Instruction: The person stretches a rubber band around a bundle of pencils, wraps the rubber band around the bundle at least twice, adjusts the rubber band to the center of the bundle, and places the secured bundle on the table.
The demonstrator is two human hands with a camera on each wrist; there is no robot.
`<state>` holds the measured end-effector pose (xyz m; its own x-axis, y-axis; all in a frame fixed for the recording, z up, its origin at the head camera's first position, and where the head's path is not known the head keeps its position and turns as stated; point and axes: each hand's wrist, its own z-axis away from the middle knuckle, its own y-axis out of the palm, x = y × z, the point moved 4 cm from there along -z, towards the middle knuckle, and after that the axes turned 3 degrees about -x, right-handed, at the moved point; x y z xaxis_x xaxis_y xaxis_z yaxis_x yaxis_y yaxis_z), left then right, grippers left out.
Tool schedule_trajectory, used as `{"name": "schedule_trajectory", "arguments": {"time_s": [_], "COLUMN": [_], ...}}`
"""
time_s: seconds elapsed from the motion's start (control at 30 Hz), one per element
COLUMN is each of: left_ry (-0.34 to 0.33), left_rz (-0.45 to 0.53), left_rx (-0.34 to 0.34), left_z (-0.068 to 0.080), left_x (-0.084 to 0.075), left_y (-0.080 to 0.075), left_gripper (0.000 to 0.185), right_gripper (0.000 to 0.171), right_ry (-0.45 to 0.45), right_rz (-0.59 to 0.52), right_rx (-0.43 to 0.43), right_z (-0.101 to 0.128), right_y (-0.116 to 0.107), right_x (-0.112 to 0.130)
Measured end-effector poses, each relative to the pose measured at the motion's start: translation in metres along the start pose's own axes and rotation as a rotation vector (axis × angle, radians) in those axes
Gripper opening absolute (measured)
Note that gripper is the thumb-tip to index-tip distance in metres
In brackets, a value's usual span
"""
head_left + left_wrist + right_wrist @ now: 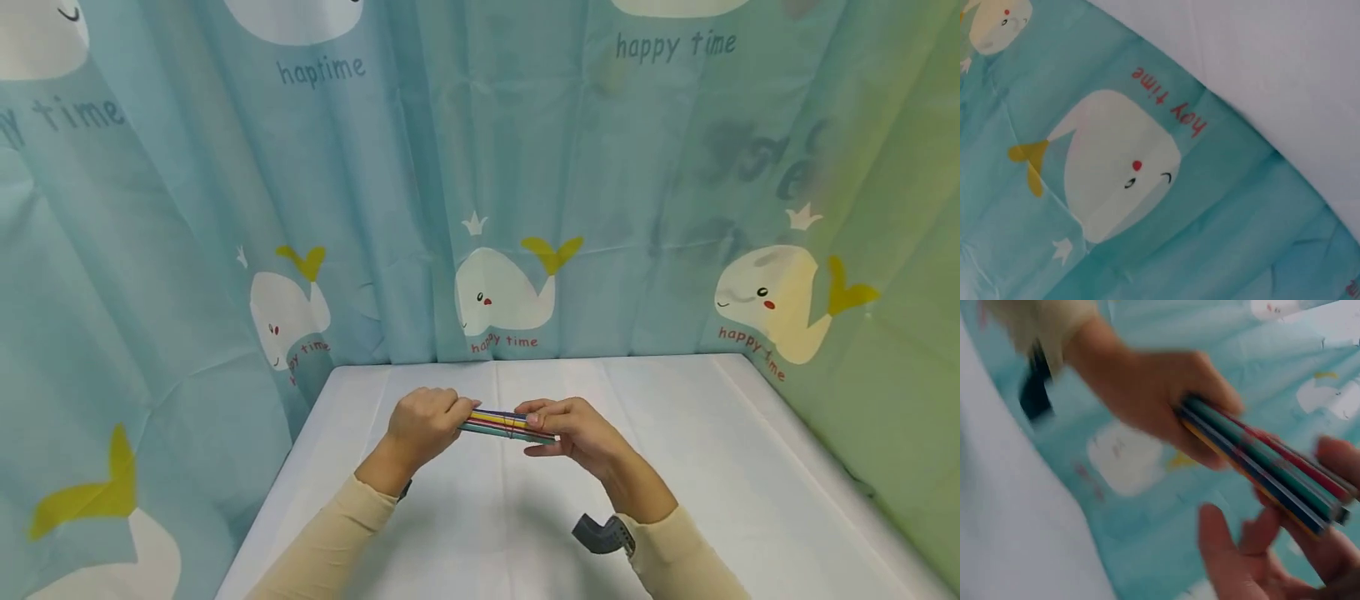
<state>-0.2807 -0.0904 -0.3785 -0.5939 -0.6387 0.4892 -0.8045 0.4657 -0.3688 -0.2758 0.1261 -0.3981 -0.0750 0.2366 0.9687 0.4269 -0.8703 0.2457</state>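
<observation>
Basically, pencil bundle (504, 424) held betw. left hand (422, 427) & right hand (573, 433).

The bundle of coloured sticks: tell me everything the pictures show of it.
The bundle of coloured sticks is a tight sheaf of thin straight rods in yellow, red, blue, green and teal, looking like plastic or painted pencils. It lies roughly level above the white table, not touching it. The left hand grips one end in a closed fist; the right hand pinches the other end. The right wrist view is too blurred for detail.
</observation>
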Motion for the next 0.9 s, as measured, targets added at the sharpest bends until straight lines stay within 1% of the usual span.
{"name": "schedule_trajectory", "arguments": {"time_s": [0.1,0.17,0.37,0.4,0.47,0.53,0.57,0.67,0.73,0.77,0.83,0.9], "left_ry": [0.034,0.047,0.080,0.090,0.108,0.119,0.113,0.060,0.036,0.026,0.026,0.048], "left_rz": [-0.049,-0.062,-0.048,-0.044,-0.036,-0.024,-0.018,-0.018,-0.031,-0.038,-0.039,-0.027], "left_rx": [-0.091,-0.139,-0.177,-0.190,-0.214,-0.248,-0.263,-0.308,-0.319,-0.319,-0.312,-0.291], "left_z": [-0.002,-0.003,-0.009,-0.009,-0.009,-0.009,-0.009,-0.011,-0.014,-0.015,-0.017,-0.018], "left_x": [0.002,0.004,0.009,0.009,0.009,0.010,0.011,0.015,0.016,0.016,0.016,0.015], "left_y": [-0.006,-0.009,-0.015,-0.017,-0.019,-0.022,-0.024,-0.028,-0.029,-0.030,-0.030,-0.029], "left_gripper": [0.031,0.031,0.032,0.033,0.033,0.034,0.034,0.034,0.033,0.033,0.033,0.033], "right_gripper": [0.019,0.021,0.023,0.023,0.023,0.023,0.024,0.027,0.027,0.026,0.022,0.020], "right_ry": [-0.004,-0.036,-0.270,-0.293,-0.295,-0.290,-0.299,-0.383,-0.439,-0.467,-0.491,-0.487], "right_rz": [-0.133,-0.217,-0.403,-0.426,-0.469,-0.526,-0.553,-0.614,-0.604,-0.580,-0.480,-0.316], "right_rx": [-0.003,-0.054,-0.219,-0.240,-0.278,-0.283,-0.272,-0.206,-0.149,-0.133,-0.151,-0.201], "right_z": [0.005,0.010,0.021,0.023,0.026,0.030,0.031,0.034,0.035,0.035,0.034,0.033], "right_y": [0.009,0.015,0.034,0.037,0.042,0.047,0.050,0.054,0.057,0.057,0.055,0.052], "right_x": [-0.005,-0.008,-0.011,-0.012,-0.013,-0.013,-0.011,-0.003,0.002,0.004,0.007,0.008]}}
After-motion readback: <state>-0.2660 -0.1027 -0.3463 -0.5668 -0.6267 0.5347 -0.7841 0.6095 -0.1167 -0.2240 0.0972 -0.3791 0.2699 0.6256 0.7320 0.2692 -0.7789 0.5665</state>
